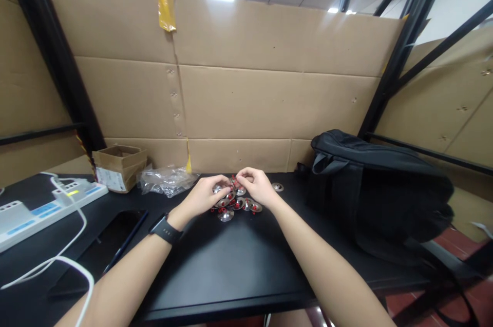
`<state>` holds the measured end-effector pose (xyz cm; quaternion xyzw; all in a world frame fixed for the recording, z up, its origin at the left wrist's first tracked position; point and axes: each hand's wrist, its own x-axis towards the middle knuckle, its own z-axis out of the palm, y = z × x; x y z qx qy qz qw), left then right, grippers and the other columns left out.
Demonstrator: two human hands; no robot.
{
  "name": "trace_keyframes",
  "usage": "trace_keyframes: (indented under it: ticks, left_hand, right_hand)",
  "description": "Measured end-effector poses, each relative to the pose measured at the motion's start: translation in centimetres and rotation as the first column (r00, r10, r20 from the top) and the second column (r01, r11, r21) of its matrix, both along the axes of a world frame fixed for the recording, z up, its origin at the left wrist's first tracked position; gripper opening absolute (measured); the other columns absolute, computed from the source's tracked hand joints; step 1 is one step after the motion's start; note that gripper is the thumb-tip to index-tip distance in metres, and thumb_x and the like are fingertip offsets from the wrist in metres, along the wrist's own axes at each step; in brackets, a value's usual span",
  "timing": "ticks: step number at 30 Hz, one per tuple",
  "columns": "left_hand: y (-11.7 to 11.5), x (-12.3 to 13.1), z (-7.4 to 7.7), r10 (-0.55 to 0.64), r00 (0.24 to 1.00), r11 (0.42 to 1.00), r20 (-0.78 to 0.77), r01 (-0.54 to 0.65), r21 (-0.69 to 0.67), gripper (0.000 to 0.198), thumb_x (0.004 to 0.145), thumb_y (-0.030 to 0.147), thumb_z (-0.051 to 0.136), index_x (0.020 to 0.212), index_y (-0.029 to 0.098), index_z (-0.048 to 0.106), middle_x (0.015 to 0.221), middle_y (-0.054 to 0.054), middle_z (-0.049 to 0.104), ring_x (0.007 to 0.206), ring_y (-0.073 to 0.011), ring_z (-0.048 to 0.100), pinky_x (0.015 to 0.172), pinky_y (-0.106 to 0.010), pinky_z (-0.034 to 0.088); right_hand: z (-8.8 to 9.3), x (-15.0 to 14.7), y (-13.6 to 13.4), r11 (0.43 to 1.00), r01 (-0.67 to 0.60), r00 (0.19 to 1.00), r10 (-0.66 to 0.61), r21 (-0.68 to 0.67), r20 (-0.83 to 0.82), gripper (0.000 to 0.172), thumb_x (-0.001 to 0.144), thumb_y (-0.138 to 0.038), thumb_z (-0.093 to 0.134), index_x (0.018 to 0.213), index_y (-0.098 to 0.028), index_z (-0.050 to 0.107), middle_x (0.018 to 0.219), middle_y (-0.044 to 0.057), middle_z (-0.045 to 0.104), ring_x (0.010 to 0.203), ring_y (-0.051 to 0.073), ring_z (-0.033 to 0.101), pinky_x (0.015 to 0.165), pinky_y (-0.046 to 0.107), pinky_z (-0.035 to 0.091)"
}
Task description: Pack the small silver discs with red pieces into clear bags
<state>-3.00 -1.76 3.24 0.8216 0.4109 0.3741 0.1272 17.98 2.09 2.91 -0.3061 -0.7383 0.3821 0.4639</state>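
Small silvery finger cymbals [226,215] with red cord loops lie in a pile on the black table [234,260]. Over the pile, my left hand [206,194] is closed, thumb and fingers pinched on a finger cymbal [232,183] held up at its right side. My right hand [257,186] faces it from the other side, its thumb and fingertips closed on the red cord of that cymbal; the exact contact is partly hidden by the fingers. One finger cymbal [278,187] lies apart, to the right of my right hand.
A black bag [379,193] stands on the right. To the left are crumpled clear plastic [167,181], a small open cardboard box [120,168], a white power strip [50,214] with cables and a dark phone [110,239]. Cardboard panels [246,106] wall off the back.
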Motion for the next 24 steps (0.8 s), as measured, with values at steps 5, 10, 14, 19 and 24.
trace_keyframes:
  ticks: [5,10,14,19,24]
  left_hand:
    - [0.3,0.5,-0.8,0.033,0.994,0.999,0.104,-0.033,0.003,0.024,0.092,0.035,0.055,0.098,0.019,0.071,0.092,-0.004,0.076,0.079,-0.0185,0.069,0.074,-0.026,0.052]
    - [0.5,0.7,-1.4,0.014,0.984,1.000,0.178,-0.014,-0.004,0.024,0.094,0.034,0.053,0.106,0.019,0.067,0.097,-0.005,0.075,0.085,-0.0188,0.070,0.077,-0.026,0.052]
    - [0.8,0.5,-1.5,-0.008,0.975,1.000,0.222,0.008,-0.003,0.022,0.095,0.034,0.053,0.103,0.019,0.067,0.096,-0.005,0.074,0.085,-0.0182,0.069,0.078,-0.026,0.052]
    - [1.3,0.5,-1.8,0.014,0.939,1.000,0.343,-0.005,-0.027,0.019,0.093,0.034,0.057,0.100,0.018,0.063,0.096,-0.006,0.073,0.086,-0.0187,0.069,0.079,-0.028,0.053]
    - [0.9,0.5,-1.1,-0.021,0.950,0.998,0.311,0.038,-0.047,0.020,0.094,0.036,0.054,0.099,0.019,0.061,0.094,-0.005,0.072,0.086,-0.0183,0.069,0.077,-0.027,0.052]
  right_hand:
    - [-0.1,-1.7,-1.5,0.990,-0.035,0.989,0.015,-0.135,-0.144,0.027,0.080,-0.044,0.071,0.087,-0.018,0.065,0.078,0.003,0.068,0.069,0.019,0.071,0.066,0.031,0.060]
    - [-0.3,-2.2,-1.8,0.982,-0.059,0.969,0.013,-0.180,-0.245,0.030,0.077,-0.044,0.074,0.089,-0.019,0.063,0.082,0.003,0.068,0.066,0.019,0.072,0.060,0.029,0.059]
    - [-0.5,-2.2,-1.8,0.978,-0.121,0.958,0.070,-0.170,-0.280,0.034,0.080,-0.043,0.072,0.102,-0.020,0.061,0.081,0.000,0.064,0.069,0.017,0.072,0.063,0.028,0.059]
    - [-0.9,-2.2,-1.8,0.993,-0.115,0.983,0.116,0.016,-0.144,0.053,0.068,-0.038,0.084,0.116,-0.024,0.065,0.115,0.005,0.062,0.082,0.014,0.069,0.078,0.028,0.059]
    - [-1.0,-2.0,-1.4,0.998,-0.052,0.998,0.054,0.047,-0.040,0.054,0.069,-0.040,0.083,0.117,-0.022,0.065,0.114,0.007,0.069,0.086,0.018,0.070,0.076,0.030,0.058]
